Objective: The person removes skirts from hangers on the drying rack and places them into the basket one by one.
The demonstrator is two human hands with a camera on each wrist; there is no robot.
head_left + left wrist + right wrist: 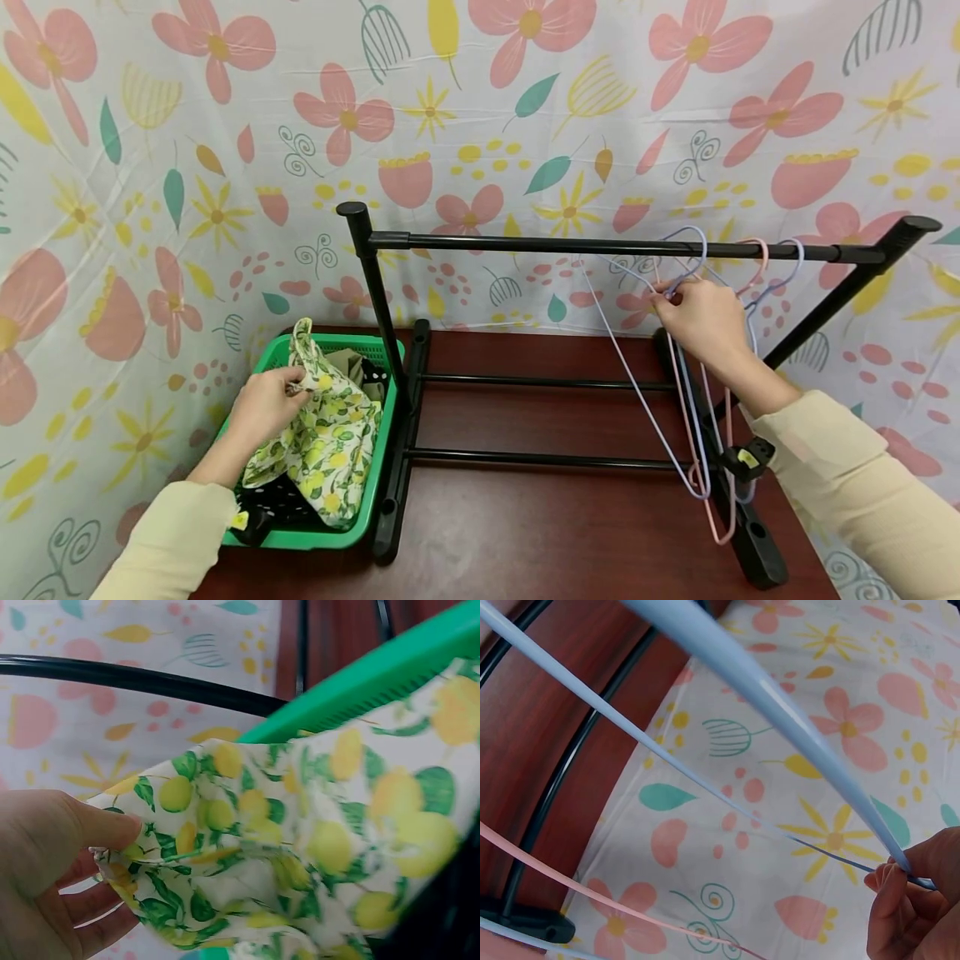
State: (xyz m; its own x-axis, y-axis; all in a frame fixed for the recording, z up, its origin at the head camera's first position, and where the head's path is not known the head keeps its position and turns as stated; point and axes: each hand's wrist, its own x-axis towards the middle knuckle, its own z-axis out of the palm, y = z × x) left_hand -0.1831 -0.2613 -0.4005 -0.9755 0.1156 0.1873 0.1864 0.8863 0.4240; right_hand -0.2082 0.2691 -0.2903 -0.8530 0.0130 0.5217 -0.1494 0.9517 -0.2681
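Observation:
My left hand pinches the edge of a lemon-print cloth, lifting one corner above the green basket. In the left wrist view, the thumb lies on top of the lemon-print cloth and fingers show beneath it. My right hand pinches a light blue hanger just below its hook, which sits at the black rail. The right wrist view shows thumb and fingertips on the blue hanger. Pink and blue hangers hang beside it, to the right.
Dark and olive cloths lie in the basket too. The black rack stands on a reddish-brown table, with two low crossbars. A flower-print sheet hangs behind everything.

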